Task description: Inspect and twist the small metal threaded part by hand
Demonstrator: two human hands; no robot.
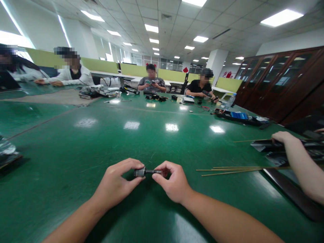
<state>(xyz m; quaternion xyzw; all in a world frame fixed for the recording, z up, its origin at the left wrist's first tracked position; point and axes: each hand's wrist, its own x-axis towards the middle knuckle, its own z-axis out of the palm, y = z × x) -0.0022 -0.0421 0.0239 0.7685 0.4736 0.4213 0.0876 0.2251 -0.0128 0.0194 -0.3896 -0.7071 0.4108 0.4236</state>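
A small dark metal part (140, 172) with a thick cylindrical end and a thin shaft is held level above the green table (121, 145), in front of me. My left hand (118, 184) grips the thick end between thumb and fingers. Around the ringed far end of the shaft, the thumb and fingers of my right hand (174, 180) are closed. A short stretch of shaft shows between the two hands. My fingers partly cover both ends.
Thin brass-coloured rods (227, 168) lie at the right, near dark trays (283, 152) and another person's arm (301, 162). A plastic-wrapped item (7, 153) is at the left edge. Electronic parts (155, 98) and a bottle (229, 101) stand farther back, near seated people.
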